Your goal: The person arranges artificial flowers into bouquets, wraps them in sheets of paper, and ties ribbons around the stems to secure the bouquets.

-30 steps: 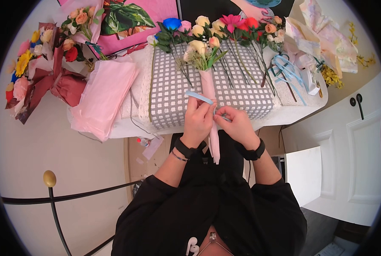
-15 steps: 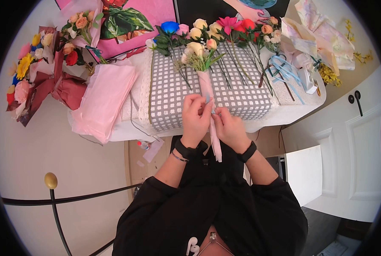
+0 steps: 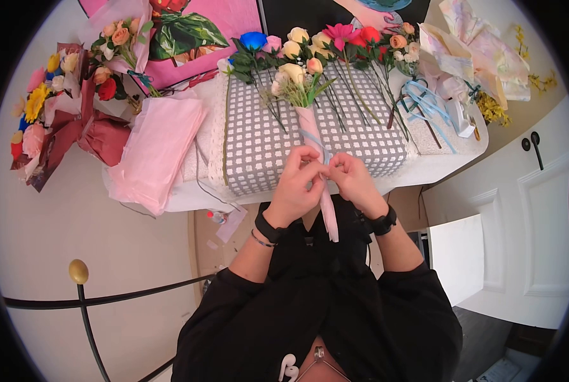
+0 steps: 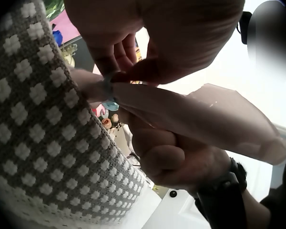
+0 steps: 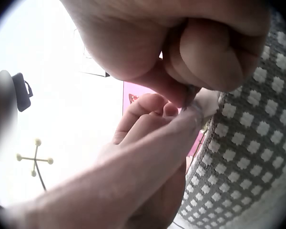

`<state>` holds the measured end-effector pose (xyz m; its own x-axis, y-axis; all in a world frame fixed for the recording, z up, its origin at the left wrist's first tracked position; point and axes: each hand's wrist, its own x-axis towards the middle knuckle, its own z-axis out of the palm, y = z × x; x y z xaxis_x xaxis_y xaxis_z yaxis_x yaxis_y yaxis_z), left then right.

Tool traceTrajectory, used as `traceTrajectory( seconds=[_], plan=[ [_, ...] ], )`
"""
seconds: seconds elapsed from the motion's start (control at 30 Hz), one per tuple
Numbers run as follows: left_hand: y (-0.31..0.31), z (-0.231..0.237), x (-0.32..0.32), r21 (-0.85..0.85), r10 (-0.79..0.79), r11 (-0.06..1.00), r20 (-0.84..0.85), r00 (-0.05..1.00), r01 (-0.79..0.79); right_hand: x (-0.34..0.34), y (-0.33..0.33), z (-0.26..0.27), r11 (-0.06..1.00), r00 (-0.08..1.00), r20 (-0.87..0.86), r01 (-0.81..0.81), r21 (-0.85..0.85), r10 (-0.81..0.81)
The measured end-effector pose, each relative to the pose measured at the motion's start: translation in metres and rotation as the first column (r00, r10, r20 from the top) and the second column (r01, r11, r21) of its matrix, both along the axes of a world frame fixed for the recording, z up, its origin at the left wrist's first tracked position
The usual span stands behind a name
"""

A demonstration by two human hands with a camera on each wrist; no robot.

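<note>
A bouquet of cream and peach flowers has its stems rolled in pink paper, held slanting in front of the table. Light blue ribbon winds around this paper handle, also visible as a band of ribbon in the left wrist view. My left hand pinches the ribbon at the handle's left side. Opposite it, my right hand pinches the ribbon between thumb and curled fingers, close to the left fingertips. The ribbon ends are mostly hidden by the fingers.
A grey-and-white checked cloth covers the table's middle, with loose flower stems across its back. Pink paper sheets lie left, beside finished bouquets. Blue ribbon loops and patterned wrapping paper are at the right.
The loose ribbon end that stuck up by my left hand has been laid around the handle. Both hands have come together at the ribbon, slightly right of where they were.
</note>
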<state>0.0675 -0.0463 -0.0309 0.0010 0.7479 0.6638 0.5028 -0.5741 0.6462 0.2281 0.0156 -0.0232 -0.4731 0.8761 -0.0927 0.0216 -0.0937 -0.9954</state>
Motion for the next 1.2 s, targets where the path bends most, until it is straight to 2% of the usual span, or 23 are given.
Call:
traceTrajectory(
  seconds=[0.07, 0.17, 0.2, 0.27, 0.4, 0.47, 0.7, 0.77, 0.87, 1.0, 1.07, 1.2],
  plan=[
    [0.000, 0.004, 0.001, -0.052, -0.038, 0.998, -0.029, 0.999, 0.036, 0.004, 0.005, 0.004, 0.996, 0.985, 0.149, -0.090, 0.026, 0.086],
    [0.002, 0.016, 0.002, -0.108, -0.069, 0.992, -0.044, 0.997, 0.064, 0.003, 0.005, 0.017, 0.993, 0.968, 0.242, -0.094, 0.075, 0.073],
    [0.003, 0.018, 0.001, -0.106, -0.073, 0.992, -0.045, 0.996, 0.068, 0.004, 0.006, 0.016, 0.993, 0.968, 0.241, -0.089, 0.077, 0.068],
    [0.003, 0.020, 0.000, -0.149, -0.107, 0.985, -0.094, 0.990, 0.093, 0.006, 0.010, 0.010, 0.975, 0.968, 0.241, -0.119, 0.190, 0.071],
    [0.002, 0.021, -0.003, -0.117, -0.061, 0.992, -0.143, 0.988, 0.044, 0.009, 0.013, 0.011, 0.971, 0.970, 0.224, -0.141, 0.194, 0.096],
    [0.000, 0.024, -0.003, -0.104, -0.044, 0.994, -0.221, 0.974, 0.021, 0.009, 0.010, 0.021, 0.970, 0.952, 0.290, -0.156, 0.187, 0.098],
    [-0.004, 0.010, 0.003, -0.045, 0.031, 0.998, -0.209, 0.977, -0.041, 0.007, 0.013, 0.012, 0.969, 0.957, 0.274, -0.154, 0.191, 0.098],
    [-0.005, 0.006, 0.007, -0.019, 0.090, 0.995, -0.161, 0.983, -0.094, 0.006, 0.015, 0.005, 0.963, 0.968, 0.231, -0.148, 0.227, 0.095],
    [-0.005, 0.005, 0.007, -0.044, 0.031, 0.998, -0.089, 0.996, -0.035, 0.005, 0.012, 0.013, 0.940, 0.946, 0.320, -0.150, 0.307, 0.046],
    [-0.004, 0.006, 0.003, -0.101, -0.008, 0.995, -0.020, 1.000, 0.006, 0.003, 0.009, 0.012, 0.952, 0.950, 0.309, -0.134, 0.276, 0.044],
    [-0.003, 0.011, 0.004, -0.071, 0.075, 0.994, -0.149, 0.986, -0.086, 0.002, 0.010, 0.003, 0.961, 0.982, 0.182, -0.092, 0.260, 0.045],
    [-0.003, 0.000, 0.006, -0.036, 0.164, 0.985, -0.126, 0.978, -0.169, 0.001, 0.010, -0.002, 0.978, 0.994, 0.082, -0.083, 0.189, 0.068]
  ],
)
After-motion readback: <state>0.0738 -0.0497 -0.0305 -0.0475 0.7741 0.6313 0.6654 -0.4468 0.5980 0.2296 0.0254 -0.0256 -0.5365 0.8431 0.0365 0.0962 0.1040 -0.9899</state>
